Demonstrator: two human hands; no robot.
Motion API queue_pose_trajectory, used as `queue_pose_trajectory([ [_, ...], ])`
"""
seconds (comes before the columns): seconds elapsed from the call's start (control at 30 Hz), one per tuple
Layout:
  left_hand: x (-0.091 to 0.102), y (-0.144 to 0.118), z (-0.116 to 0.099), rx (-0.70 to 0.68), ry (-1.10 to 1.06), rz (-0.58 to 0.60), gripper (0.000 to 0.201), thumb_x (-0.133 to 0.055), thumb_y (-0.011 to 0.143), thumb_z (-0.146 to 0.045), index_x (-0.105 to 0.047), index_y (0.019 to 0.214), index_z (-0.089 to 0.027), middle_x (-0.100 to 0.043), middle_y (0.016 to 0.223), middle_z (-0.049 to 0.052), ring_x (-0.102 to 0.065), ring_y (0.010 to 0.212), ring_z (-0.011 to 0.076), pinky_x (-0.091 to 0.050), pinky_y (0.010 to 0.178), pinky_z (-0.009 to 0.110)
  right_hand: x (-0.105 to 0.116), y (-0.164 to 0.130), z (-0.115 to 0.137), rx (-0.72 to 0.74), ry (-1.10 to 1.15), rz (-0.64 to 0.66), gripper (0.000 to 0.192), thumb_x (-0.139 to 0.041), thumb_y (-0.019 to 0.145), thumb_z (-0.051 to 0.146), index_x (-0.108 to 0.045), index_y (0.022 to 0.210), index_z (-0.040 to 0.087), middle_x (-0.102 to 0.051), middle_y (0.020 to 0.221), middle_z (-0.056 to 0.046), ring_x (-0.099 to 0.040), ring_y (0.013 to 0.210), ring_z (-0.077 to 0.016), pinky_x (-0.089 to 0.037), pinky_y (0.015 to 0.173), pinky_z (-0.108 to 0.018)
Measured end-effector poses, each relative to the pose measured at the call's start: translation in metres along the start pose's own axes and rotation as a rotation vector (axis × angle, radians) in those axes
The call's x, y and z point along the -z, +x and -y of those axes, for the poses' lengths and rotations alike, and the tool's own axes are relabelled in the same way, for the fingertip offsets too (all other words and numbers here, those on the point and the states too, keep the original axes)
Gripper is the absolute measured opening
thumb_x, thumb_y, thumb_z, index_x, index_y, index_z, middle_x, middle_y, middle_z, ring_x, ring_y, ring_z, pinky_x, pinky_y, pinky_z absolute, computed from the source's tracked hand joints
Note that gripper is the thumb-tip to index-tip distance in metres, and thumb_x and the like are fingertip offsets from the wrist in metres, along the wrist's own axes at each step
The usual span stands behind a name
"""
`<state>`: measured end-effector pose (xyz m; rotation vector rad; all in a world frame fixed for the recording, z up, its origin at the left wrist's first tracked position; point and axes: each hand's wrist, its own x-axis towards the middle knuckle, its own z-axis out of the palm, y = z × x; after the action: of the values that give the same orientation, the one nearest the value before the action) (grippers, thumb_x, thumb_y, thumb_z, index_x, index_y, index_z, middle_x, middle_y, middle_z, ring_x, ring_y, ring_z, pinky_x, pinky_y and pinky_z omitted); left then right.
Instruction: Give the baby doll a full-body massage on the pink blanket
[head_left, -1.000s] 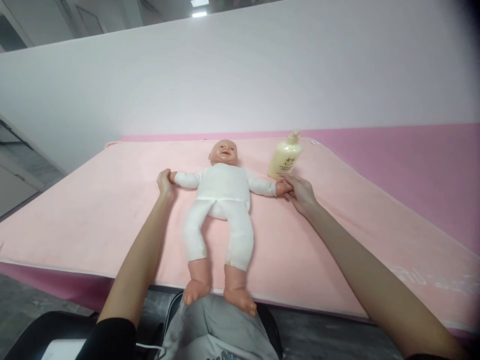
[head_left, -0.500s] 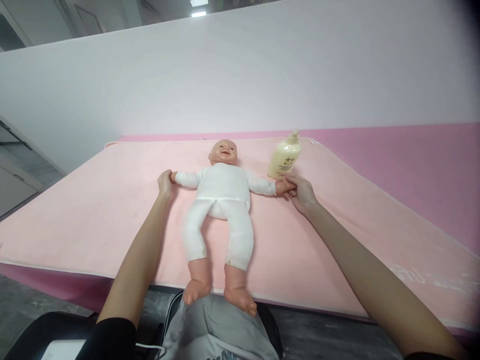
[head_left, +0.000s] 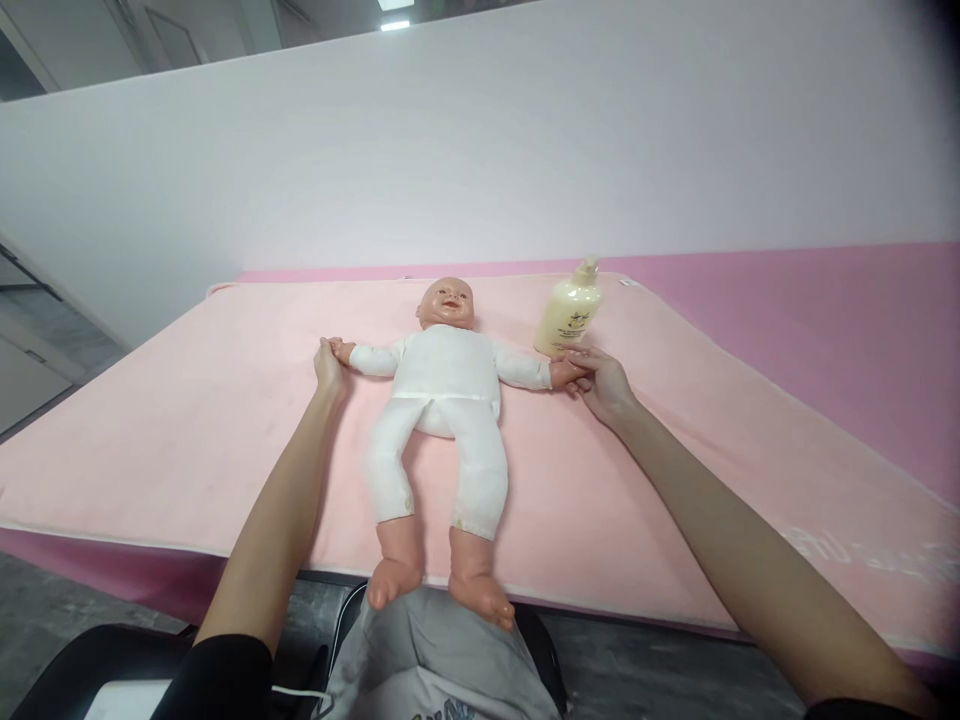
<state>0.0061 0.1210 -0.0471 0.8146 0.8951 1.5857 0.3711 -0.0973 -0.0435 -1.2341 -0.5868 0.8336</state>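
Observation:
A baby doll (head_left: 444, 400) in a white suit lies on its back on a pale pink blanket (head_left: 187, 420), arms spread wide, feet hanging over the near edge. My left hand (head_left: 328, 366) grips the doll's hand on the left side. My right hand (head_left: 601, 382) holds the doll's other hand on the right side. A cream pump bottle (head_left: 570, 314) stands upright just beyond my right hand, close to the doll's arm.
The blanket covers a pink padded table (head_left: 840, 320) that runs off to the right. A white wall (head_left: 480, 150) stands behind it. A black chair (head_left: 97, 660) and grey floor lie at the lower left; my grey clothing is under the doll's feet.
The doll's arm on the left has been drawn slightly further out and up with my left hand. My right hand has barely shifted.

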Motion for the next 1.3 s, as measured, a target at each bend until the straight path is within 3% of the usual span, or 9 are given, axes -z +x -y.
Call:
queue_pose_trajectory([
  [0.13, -0.002, 0.000, -0.002, 0.018, -0.053, 0.008, 0.043, -0.044, 0.092, -0.053, -0.054, 0.068, -0.018, -0.058, 0.065, 0.002, -0.059, 0.066, 0.0137, -0.046, 0.070, 0.026, -0.002, 0.000, 0.002, -0.001, -0.023, 0.024, 0.037, -0.064, 0.060, 0.020, -0.059, 0.097, 0.019, -0.066, 0.070, -0.004, -0.048, 0.041, -0.0109, -0.028, 0.030, -0.019],
  [0.33, -0.002, -0.003, -0.004, 0.035, -0.070, 0.010, 0.041, -0.045, 0.092, -0.050, -0.055, 0.069, -0.018, -0.057, 0.063, 0.002, -0.058, 0.066, 0.0142, -0.046, 0.066, 0.027, -0.008, 0.002, -0.003, 0.046, -0.053, -0.093, 0.028, -0.069, 0.063, 0.028, -0.056, 0.087, 0.021, -0.062, 0.061, 0.001, -0.049, 0.040, -0.0108, -0.024, 0.028, -0.017],
  [0.5, 0.001, -0.007, -0.003, -0.028, -0.018, 0.091, 0.025, -0.072, 0.072, -0.037, -0.056, 0.072, -0.018, -0.059, 0.070, 0.000, -0.059, 0.069, 0.0137, -0.046, 0.069, 0.027, -0.007, 0.003, -0.006, 0.063, -0.029, -0.134, 0.024, -0.069, 0.069, 0.036, -0.060, 0.083, 0.018, -0.061, 0.060, 0.000, -0.047, 0.039, -0.0096, -0.024, 0.027, -0.018],
  [0.6, 0.003, -0.005, -0.001, -0.037, 0.021, 0.109, 0.025, -0.076, 0.066, -0.032, -0.057, 0.073, -0.017, -0.060, 0.073, 0.001, -0.059, 0.072, 0.0141, -0.047, 0.070, 0.028, -0.007, 0.001, -0.003, 0.027, 0.021, -0.135, 0.026, -0.062, 0.076, 0.043, -0.061, 0.083, 0.018, -0.062, 0.063, -0.002, -0.048, 0.041, -0.0099, -0.023, 0.028, -0.018],
  [0.87, 0.008, 0.002, 0.003, -0.043, 0.069, 0.070, 0.028, -0.069, 0.074, -0.042, -0.055, 0.074, -0.018, -0.057, 0.073, 0.000, -0.057, 0.071, 0.0134, -0.045, 0.068, 0.026, -0.006, 0.000, -0.001, 0.005, 0.066, -0.084, 0.023, -0.057, 0.072, 0.037, -0.063, 0.081, 0.017, -0.063, 0.062, -0.002, -0.039, 0.035, -0.0084, -0.023, 0.029, -0.021],
  [1.3, 0.000, -0.001, -0.001, -0.018, -0.008, 0.013, 0.036, -0.050, 0.089, -0.047, -0.048, 0.066, -0.019, -0.054, 0.063, 0.001, -0.057, 0.066, 0.0146, -0.045, 0.071, 0.028, -0.003, -0.001, -0.002, 0.012, -0.018, -0.020, 0.031, -0.061, 0.060, 0.021, -0.059, 0.091, 0.019, -0.066, 0.069, -0.004, -0.045, 0.039, -0.0110, -0.027, 0.030, -0.021],
])
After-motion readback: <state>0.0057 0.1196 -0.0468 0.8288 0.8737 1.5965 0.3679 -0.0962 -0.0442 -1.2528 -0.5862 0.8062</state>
